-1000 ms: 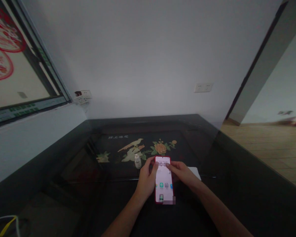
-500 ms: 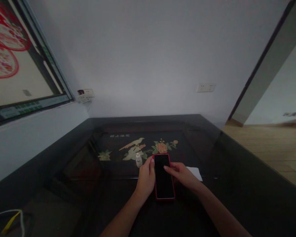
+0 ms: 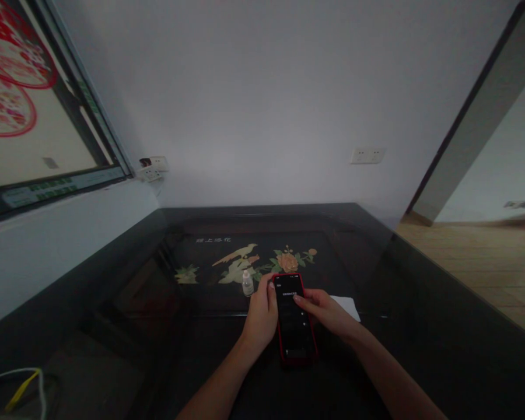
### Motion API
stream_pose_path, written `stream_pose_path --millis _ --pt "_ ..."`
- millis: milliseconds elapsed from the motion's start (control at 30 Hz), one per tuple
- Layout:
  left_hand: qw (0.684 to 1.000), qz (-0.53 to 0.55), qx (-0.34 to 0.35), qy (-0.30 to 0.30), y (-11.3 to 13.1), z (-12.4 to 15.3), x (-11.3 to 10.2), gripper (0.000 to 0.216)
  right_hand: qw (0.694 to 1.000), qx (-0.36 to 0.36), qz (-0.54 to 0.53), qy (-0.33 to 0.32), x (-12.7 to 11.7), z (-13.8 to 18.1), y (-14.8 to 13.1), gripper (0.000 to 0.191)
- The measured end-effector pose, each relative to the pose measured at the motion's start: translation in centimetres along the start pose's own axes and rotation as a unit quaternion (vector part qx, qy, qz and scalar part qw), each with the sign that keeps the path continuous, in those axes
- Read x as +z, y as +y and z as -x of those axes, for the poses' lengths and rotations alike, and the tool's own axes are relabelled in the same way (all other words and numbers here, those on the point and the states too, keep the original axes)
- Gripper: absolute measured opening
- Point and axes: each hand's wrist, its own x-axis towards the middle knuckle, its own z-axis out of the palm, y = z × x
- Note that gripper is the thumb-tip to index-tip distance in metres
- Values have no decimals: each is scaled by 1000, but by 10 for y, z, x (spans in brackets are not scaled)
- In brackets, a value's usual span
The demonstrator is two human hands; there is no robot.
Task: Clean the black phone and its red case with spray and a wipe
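A phone in a red case (image 3: 294, 326) is held over the dark glass table (image 3: 420, 326), its screen dark with faint light text. My left hand (image 3: 260, 315) grips the phone's left edge, thumb resting on the upper left of the screen. My right hand (image 3: 326, 309) holds the right side, with a fingertip touching the screen near its top. A small clear bottle with a white cap (image 3: 247, 284) stands on the table just beyond my left hand. A white paper or cloth (image 3: 347, 306) lies on the table behind my right hand, partly hidden.
The table has a painted bird and flower panel (image 3: 249, 262) under the glass. A white wall with sockets (image 3: 367, 155) stands behind it. A window with red paper cuttings (image 3: 9, 87) is at left. Yellow and white cables (image 3: 17, 391) lie at lower left. A doorway opens onto a wooden floor (image 3: 476, 262) at right.
The phone screen went from a bright home screen to black, and now shows a dark page with faint text. The phone has shifted slightly nearer to me; both hands stay on it.
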Motion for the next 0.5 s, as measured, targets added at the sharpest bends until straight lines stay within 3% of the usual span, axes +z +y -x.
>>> stream_pose_path --millis 500 --pt "1000 -11 -11 3 1 -1 -6 34 999 42 -13 -20 3 4 -3 53"
